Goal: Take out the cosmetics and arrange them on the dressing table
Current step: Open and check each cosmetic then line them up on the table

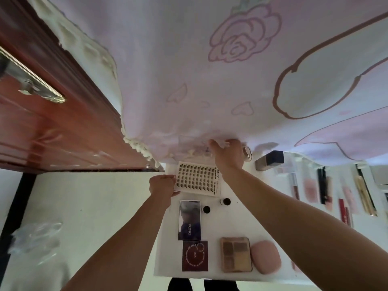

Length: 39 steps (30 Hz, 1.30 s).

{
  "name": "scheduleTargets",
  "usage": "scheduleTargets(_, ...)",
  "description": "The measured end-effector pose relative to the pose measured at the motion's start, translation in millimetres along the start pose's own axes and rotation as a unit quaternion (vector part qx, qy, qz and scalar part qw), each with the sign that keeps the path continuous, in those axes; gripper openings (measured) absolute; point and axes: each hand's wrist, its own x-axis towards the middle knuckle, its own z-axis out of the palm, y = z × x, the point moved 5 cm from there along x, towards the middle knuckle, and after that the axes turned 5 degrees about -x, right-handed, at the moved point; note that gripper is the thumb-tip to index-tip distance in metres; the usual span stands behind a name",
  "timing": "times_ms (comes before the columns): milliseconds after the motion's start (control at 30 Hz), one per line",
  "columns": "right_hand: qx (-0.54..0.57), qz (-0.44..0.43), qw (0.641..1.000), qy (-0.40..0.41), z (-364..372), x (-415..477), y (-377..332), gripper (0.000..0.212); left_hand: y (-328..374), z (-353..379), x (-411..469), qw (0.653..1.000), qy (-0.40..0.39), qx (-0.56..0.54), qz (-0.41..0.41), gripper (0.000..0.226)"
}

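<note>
A white card of false lashes (197,179) lies at the far left of the white dressing table (235,219). My left hand (162,184) pinches the card's left edge. My right hand (227,153) reaches past it to the pink patterned cloth (189,70) hanging at the back and grips something pale and crumpled there; a clear box (192,144) shows dimly beside it. Nearer me lie a mirrored VONO palette (189,220), a dark red square compact (194,256), a brown eyeshadow palette (236,254), a pink puff (265,257) and two small dark-capped bottles (225,201).
Several lip glosses, tubes and brushes (327,190) lie in a row on the table's right side, with a dark-capped block (269,160) and a round silver item (247,153) behind. A reddish wooden door (42,122) stands left. A crumpled clear plastic bag (35,236) lies on the floor.
</note>
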Motion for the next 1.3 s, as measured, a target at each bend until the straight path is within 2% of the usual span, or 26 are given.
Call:
scheduleTargets(67, 0.028, 0.043, 0.999, -0.012, 4.3, 2.7, 5.5, 0.064, -2.1, 0.2, 4.0, 1.0, 0.014, 0.007, -0.001, 0.009)
scheduleTargets(233, 0.028, 0.06, 0.997, -0.041, 3.3, 8.4, -1.2, 0.035, 3.3, 0.1, 7.8, 0.995, 0.041, 0.082, 0.042, 0.01)
scheduleTargets(400, 0.037, 0.073, 0.995, -0.051, 3.6, 11.8, 1.6, 0.039, 11.1, 3.5, 1.9, 0.984, 0.058, 0.139, 0.099, 0.02)
scheduleTargets(533, 0.065, 0.089, 0.992, -0.061, 1.4, 10.9, 2.7, 0.037, 12.7, 4.6, 3.3, 0.979, 0.046, 0.168, 0.103, 0.018)
scheduleTargets(667, 0.067, 0.093, 0.992, -0.055, -7.6, 4.4, 2.6, 0.044, 12.7, -3.8, -4.2, 0.978, 0.04, 0.17, 0.112, 0.015)
scheduleTargets(733, 0.038, 0.071, 0.994, -0.069, -12.6, -1.8, 3.7, 0.04, 14.9, -10.7, -12.2, 0.971, 0.04, 0.19, 0.136, 0.019)
scheduleTargets(800, 0.018, 0.03, 0.996, -0.084, -18.4, -7.7, 7.2, 0.024, 16.0, -15.7, -22.0, 0.964, 0.033, 0.211, 0.158, 0.02)
scheduleTargets(900, -0.034, -0.028, 0.997, -0.066, -39.5, -26.7, 16.6, 0.041, 14.9, -20.1, -38.1, 0.956, 0.01, 0.228, 0.183, 0.019)
scheduleTargets(933, -0.069, -0.064, 0.994, -0.054, -47.7, -34.5, 20.0, 0.038, 14.5, -21.1, -43.3, 0.954, 0.001, 0.23, 0.191, 0.018)
scheduleTargets(1033, -0.201, -0.153, 0.966, -0.046, -62.3, -52.8, 37.6, 0.029, 11.2, -22.0, -56.0, 0.948, -0.023, 0.239, 0.211, 0.017)
scheduleTargets(1167, -0.374, -0.198, 0.893, -0.152, -53.4, -65.5, 69.4, 0.045, 6.9, -19.2, -67.5, 0.936, -0.046, 0.255, 0.236, 0.016)
scheduleTargets(1300, -0.423, -0.232, 0.86, -0.168, -39.8, -69.0, 79.9, 0.058, 7.0, -17.9, -74.9, 0.926, -0.056, 0.268, 0.261, 0.016)
